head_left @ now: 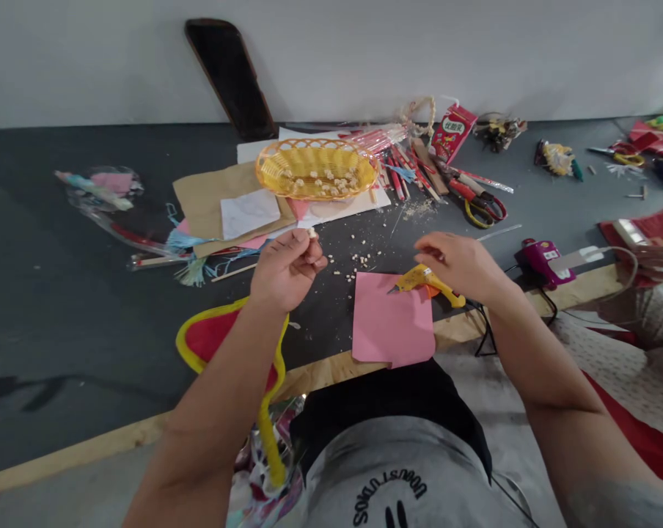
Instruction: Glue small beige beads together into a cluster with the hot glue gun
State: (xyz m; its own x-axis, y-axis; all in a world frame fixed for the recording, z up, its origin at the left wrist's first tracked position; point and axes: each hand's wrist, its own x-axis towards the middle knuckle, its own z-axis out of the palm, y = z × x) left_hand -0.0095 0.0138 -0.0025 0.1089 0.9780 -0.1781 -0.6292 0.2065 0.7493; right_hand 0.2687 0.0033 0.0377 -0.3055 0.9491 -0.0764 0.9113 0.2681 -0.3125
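Yellow plastic marks the glue gun [426, 284], which lies just right of the frame's centre with its long axis running left to right: the nozzle points left over a pink paper square [392, 319], the handle trails right and slightly down toward a black cord. The right hand [458, 264] rests on top of its body, fingers [431, 253] curled loosely over it; whether they have closed into a real grip is hard to tell.

At centre frame, to the left of the nozzle and a little higher, the left hand [284, 270] is raised off the dark tabletop [61, 308], thumb and forefinger pinched on a small pale bead [312, 232]. So the bead sits up and to the left of the glue tip, well apart from it, with the pink paper between and below.

More of the same pale bits lie scattered on the tabletop between the two hands, and others fill a yellow woven basket [316, 169] at upper centre. Red-handled scissors [477, 202] lie at upper right. Another person's hand shows at the right edge.
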